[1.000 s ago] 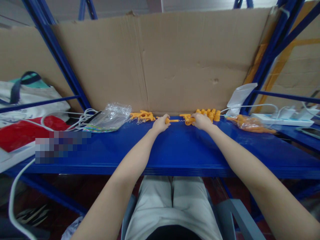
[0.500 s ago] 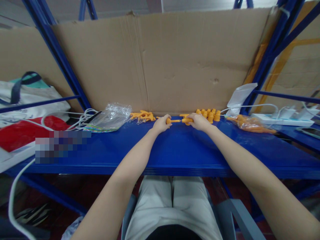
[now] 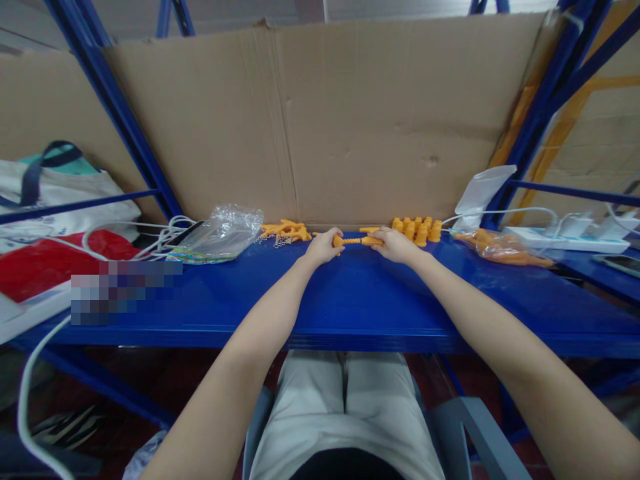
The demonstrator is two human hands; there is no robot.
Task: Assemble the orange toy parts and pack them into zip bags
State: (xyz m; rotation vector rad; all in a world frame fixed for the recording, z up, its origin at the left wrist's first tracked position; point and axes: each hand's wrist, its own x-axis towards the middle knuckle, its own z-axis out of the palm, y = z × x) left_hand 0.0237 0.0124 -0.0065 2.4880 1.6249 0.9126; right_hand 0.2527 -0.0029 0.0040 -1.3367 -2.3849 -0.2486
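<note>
Now both hands work at the far edge of the blue shelf (image 3: 350, 300), right up against the cardboard wall (image 3: 350, 120), so there's no room beyond them; the near half of the shelf is bare blue. Left hand (image 3: 323, 247) is closed on one end of an orange rod (image 3: 353, 241), right hand (image 3: 397, 245) closed on the other end, the rod lifted just off the shelf between them. Orange pegs (image 3: 417, 229) stand just right of the right hand, an orange pile (image 3: 286, 231) just left of the left hand, a clear bag (image 3: 220, 235) farther left. Since a second ago the right hand has slid left and the gap between the hands has narrowed; the left has barely shifted. Fingers hide both rod ends, and the parts are too small to make out their shape.
</note>
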